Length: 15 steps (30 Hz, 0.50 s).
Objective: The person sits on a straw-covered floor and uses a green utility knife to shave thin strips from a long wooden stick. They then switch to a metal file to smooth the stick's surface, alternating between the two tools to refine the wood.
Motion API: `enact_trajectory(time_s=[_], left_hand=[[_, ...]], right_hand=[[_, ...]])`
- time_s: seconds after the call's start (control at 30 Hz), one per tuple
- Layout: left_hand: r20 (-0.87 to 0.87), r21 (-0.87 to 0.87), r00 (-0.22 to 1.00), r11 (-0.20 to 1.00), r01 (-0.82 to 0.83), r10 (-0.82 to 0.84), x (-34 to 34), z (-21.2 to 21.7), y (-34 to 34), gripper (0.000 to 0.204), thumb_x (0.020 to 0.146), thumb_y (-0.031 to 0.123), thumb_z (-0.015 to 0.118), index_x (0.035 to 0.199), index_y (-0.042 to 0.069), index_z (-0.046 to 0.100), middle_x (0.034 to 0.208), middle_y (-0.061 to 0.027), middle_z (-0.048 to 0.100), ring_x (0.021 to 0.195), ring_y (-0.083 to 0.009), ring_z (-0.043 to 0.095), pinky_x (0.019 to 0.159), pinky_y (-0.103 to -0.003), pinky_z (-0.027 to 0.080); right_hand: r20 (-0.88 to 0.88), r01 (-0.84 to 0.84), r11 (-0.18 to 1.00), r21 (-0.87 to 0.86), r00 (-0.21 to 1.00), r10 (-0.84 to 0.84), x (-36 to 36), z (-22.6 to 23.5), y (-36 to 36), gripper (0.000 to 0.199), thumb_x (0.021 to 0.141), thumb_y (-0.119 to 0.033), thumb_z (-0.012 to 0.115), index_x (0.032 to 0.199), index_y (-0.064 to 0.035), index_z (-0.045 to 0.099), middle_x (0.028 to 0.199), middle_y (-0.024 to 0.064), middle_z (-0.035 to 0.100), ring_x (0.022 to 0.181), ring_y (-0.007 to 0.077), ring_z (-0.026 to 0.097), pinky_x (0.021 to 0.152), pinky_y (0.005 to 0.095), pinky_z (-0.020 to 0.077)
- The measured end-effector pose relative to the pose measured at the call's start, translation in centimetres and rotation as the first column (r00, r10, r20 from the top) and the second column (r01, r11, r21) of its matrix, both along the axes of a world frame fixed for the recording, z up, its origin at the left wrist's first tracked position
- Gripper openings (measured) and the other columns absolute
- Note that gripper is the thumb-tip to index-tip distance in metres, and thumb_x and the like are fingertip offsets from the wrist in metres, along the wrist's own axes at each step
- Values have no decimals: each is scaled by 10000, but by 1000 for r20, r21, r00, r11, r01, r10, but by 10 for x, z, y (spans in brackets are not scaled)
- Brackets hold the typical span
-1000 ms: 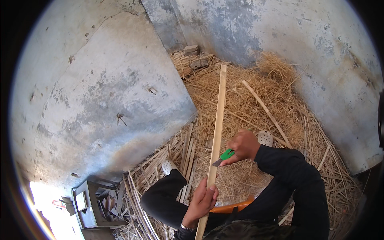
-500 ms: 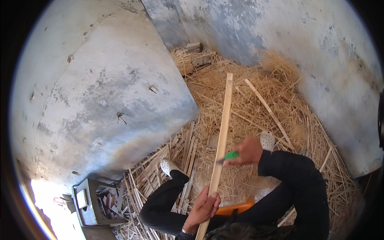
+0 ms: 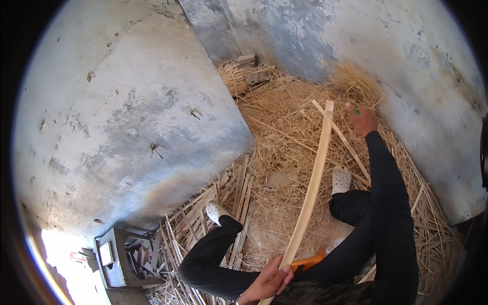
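My left hand (image 3: 268, 280) is closed around the lower part of a long, pale split bamboo or wood strip (image 3: 311, 190). The strip slants up and to the right, its far end above the straw. My right hand (image 3: 365, 121) is stretched far forward, just right of that end and apart from it. Its fingers are closed on a green-handled knife (image 3: 357, 111); only a bit of the handle shows, and the blade is hidden. Another pale strip (image 3: 351, 147) lies on the shavings, passing behind the held one.
Straw-like shavings (image 3: 284, 122) cover the floor. Several split strips (image 3: 239, 195) lie at left beside my white clog (image 3: 216, 211). An orange seat (image 3: 309, 262) shows under me. A box-like wooden stand (image 3: 114, 256) is at lower left. Walls (image 3: 137, 117) rise left and right; bricks (image 3: 247, 61) sit behind.
My right hand with the knife has moved forward and right, from the strip's middle to beyond its far end. The strip's far end has swung right. My left hand has shifted slightly right and down.
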State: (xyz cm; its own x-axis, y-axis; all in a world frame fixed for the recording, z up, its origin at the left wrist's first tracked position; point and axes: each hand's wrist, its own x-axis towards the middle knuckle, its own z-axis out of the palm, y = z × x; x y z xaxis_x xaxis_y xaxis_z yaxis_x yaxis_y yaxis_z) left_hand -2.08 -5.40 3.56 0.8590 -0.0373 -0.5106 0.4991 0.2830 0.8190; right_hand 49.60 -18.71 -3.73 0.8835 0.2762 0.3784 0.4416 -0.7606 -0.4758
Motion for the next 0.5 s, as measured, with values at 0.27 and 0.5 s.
enact_trajectory(time_s=[0.27, 0.5], left_hand=[[139, -16, 921, 931, -365, 363, 25, -27, 44, 359, 1027, 182, 395, 1335, -3, 386, 661, -23, 473, 403, -89, 421, 391, -206, 368], [183, -90, 935, 952, -292, 304, 44, -15, 41, 361, 1035, 205, 382, 1338, 8, 391, 679, -42, 509, 444, -85, 447, 431, -195, 382]], right_hand=[[-69, -667, 744, 34, 741, 668, -176, 36, 42, 681, 789, -782, 513, 667, -149, 734, 427, 71, 446, 367, 223, 439, 401, 364, 377], [-112, -784, 600, -160, 618, 778, -232, 45, 65, 762, 713, -842, 521, 549, -111, 661, 421, 94, 480, 394, 260, 533, 407, 380, 403]])
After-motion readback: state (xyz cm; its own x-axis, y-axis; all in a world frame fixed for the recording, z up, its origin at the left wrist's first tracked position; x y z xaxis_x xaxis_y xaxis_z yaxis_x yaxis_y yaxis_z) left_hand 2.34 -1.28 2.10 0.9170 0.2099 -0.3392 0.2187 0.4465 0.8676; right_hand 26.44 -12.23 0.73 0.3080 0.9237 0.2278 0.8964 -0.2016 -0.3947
